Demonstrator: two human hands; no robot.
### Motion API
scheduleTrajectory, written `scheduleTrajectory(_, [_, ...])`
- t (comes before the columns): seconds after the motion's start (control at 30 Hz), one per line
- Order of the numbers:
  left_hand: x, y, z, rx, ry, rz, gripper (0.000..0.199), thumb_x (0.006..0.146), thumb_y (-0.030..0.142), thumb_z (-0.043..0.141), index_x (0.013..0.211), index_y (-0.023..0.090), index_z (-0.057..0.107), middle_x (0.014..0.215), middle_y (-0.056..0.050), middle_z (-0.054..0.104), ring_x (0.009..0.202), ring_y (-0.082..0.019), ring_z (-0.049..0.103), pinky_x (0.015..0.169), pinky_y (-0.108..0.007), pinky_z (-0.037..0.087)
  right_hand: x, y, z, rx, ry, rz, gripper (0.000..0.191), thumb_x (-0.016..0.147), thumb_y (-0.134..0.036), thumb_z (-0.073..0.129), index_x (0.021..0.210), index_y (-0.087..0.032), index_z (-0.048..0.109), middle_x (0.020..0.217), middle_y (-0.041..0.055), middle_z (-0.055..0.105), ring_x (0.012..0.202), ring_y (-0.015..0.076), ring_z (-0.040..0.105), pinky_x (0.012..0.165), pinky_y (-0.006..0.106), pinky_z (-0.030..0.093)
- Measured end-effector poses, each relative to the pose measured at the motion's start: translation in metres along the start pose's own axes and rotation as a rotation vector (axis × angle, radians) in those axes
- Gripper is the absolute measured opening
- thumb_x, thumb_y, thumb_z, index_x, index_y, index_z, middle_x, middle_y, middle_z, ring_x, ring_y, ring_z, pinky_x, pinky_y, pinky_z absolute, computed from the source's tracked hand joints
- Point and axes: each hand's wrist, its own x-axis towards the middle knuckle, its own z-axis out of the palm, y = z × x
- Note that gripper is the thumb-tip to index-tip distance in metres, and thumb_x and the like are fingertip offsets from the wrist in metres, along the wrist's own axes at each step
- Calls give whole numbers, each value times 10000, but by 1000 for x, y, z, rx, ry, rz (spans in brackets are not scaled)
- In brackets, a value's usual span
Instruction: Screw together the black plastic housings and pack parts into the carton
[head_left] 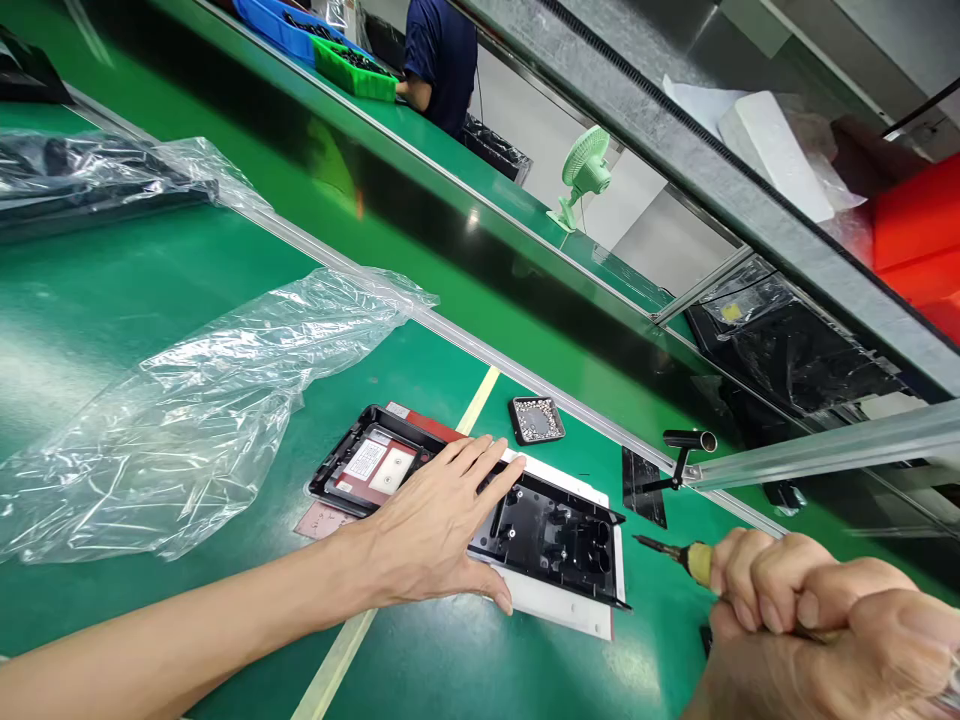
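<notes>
My left hand (442,520) lies with spread fingers across the middle of a black plastic housing (551,530). The housing rests on a white and reddish board (559,600), its open frame end to the left and its recessed part with small posts to the right. My right hand (817,610) is wrapped round a screwdriver (697,562) with a yellow collar. Its dark tip points left, a little to the right of the housing and apart from it. Behind the housing sits a small black tray (537,420) of small metal screws.
Clear plastic bags (217,400) cover the left of the green table. A metal rail (525,380) runs behind the work, with a black tube holder (688,442) at right. Beyond are a green fan (585,170), a person (442,70) and bins (356,72).
</notes>
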Motion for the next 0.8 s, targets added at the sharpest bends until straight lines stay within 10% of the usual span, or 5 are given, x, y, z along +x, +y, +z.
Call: scheduleTrajectory(0.8, [-1,0,-1,10,-19,-9,1270,714,998,412,1604,103,279,1600,-259,369,1485,-440,364,1184,-607,371,-2,20,52,31,58,196,404,991,-282,459,598,-206,404,423,-80,314,312,74,275,316,218,292])
